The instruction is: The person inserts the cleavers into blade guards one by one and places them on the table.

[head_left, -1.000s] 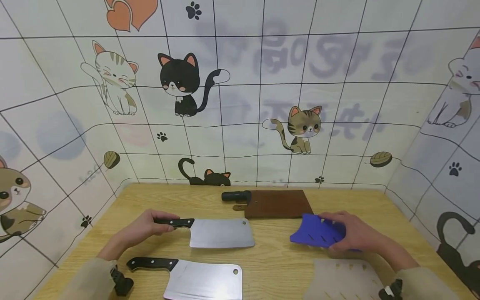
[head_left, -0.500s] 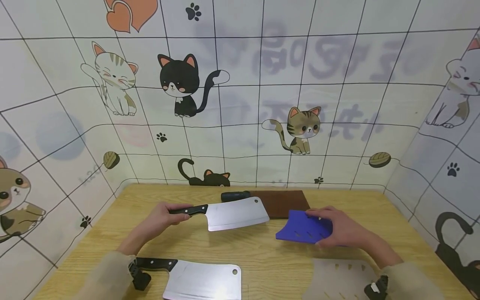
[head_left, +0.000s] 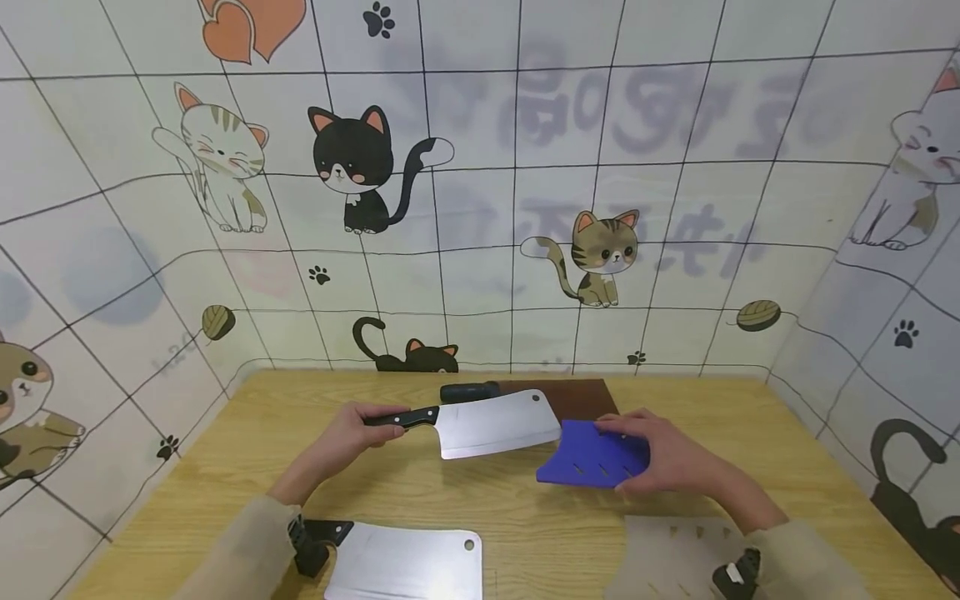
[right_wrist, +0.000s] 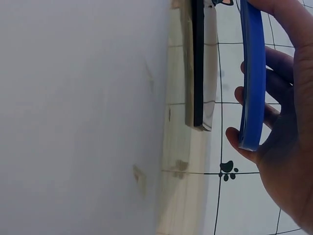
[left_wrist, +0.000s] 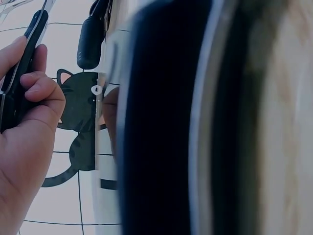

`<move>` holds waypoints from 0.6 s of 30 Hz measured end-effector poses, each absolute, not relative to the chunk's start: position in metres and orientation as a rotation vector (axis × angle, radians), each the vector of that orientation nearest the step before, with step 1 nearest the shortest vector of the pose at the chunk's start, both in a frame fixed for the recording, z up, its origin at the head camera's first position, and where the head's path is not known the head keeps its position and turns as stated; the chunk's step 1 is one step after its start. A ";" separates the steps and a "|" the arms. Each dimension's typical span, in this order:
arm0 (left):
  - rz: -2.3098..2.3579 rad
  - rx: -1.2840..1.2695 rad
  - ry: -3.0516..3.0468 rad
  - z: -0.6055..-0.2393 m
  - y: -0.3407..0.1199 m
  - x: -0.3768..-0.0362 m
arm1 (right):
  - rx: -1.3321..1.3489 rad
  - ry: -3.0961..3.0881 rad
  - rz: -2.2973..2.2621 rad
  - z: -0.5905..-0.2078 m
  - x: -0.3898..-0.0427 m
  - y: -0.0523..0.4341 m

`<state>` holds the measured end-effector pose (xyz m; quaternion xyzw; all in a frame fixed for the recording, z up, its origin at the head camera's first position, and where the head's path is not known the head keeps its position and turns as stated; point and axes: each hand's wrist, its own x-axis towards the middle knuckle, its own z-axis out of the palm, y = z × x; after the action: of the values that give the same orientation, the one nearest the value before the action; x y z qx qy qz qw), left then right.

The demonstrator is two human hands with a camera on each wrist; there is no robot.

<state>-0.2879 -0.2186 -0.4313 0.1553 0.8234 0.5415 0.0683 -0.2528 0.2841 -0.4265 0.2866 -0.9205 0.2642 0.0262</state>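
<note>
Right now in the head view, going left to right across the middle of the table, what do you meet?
Left hand gripping the black handle → the lifted cleaver → blue sheath → right hand holding the sheath.

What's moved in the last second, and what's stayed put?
The left hand has lifted its cleaver and carried it right, toward the blue sheath. The right hand has brought the sheath left to meet it. Both grips are unchanged. The second cleaver and brown board stayed put.
</note>
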 end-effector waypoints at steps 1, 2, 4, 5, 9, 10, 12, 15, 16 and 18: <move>1.627 0.474 2.477 -0.431 -0.219 -0.288 | 0.881 -2.850 0.815 -0.427 -0.253 0.284; 1.621 0.482 2.477 -0.430 -0.219 -0.289 | 0.884 -2.852 0.815 -0.427 -0.254 0.284; 1.612 0.483 2.483 -0.428 -0.220 -0.289 | 0.889 -2.849 0.807 -0.426 -0.254 0.283; 1.606 0.481 2.486 -0.427 -0.220 -0.289 | 0.897 -2.842 0.803 -0.426 -0.255 0.284; 1.604 0.484 2.482 -0.426 -0.221 -0.289 | 0.905 -2.825 0.786 -0.426 -0.255 0.283; 1.605 0.485 2.478 -0.426 -0.222 -0.289 | 0.902 -2.826 0.788 -0.426 -0.255 0.283; 1.608 0.491 2.471 -0.427 -0.222 -0.289 | 0.894 -2.833 0.789 -0.426 -0.254 0.283; 1.608 0.489 2.468 -0.427 -0.223 -0.289 | 0.898 -2.838 0.785 -0.427 -0.254 0.284; 1.611 0.483 2.467 -0.427 -0.223 -0.288 | 0.897 -2.841 0.788 -0.427 -0.254 0.284; 1.618 0.466 2.469 -0.427 -0.223 -0.288 | 0.909 -2.836 0.782 -0.428 -0.254 0.284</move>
<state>-0.2884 -0.2233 -0.4270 0.1554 0.8238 0.5398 0.0766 -0.2543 0.2837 -0.4277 0.2951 -0.9206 0.2540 0.0313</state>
